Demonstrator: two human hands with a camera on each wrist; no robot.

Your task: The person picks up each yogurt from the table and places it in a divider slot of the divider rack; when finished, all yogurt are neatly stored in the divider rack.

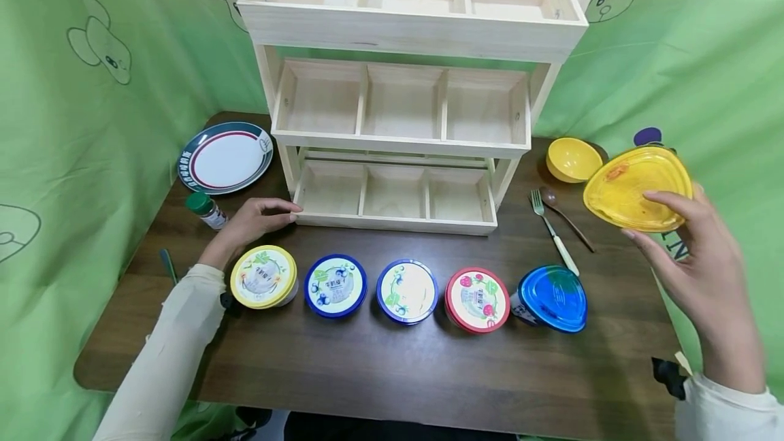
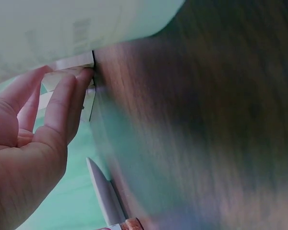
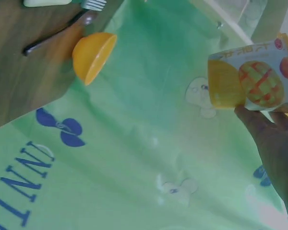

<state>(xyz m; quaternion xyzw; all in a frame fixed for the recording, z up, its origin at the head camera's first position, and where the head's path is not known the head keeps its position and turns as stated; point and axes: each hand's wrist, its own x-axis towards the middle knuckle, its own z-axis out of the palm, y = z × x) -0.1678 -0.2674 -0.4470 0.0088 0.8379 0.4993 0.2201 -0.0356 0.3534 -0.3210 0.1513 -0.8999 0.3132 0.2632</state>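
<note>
My right hand [image 1: 686, 237] holds a yellow-lidded cup [image 1: 637, 188] in the air off the table's right edge; its side shows a mango picture [image 3: 252, 76] in the right wrist view. My left hand [image 1: 260, 218] rests on the table with relaxed fingers, its fingertips [image 2: 84, 76] touching the lower left corner of the wooden three-tier rack [image 1: 404, 107]. A row of lidded cups lies along the table in front: yellow [image 1: 263, 276], two blue [image 1: 335, 284] [image 1: 407, 290], red [image 1: 477, 299] and a blue triangular one [image 1: 550, 298].
A striped plate [image 1: 225, 157] and a green-capped bottle [image 1: 206, 210] sit at the left. A yellow bowl [image 1: 572, 158], fork [image 1: 554, 231] and spoon [image 1: 566, 216] lie right of the rack. A knife [image 2: 105, 194] lies near the left edge. Green cloth surrounds the table [image 1: 392, 366].
</note>
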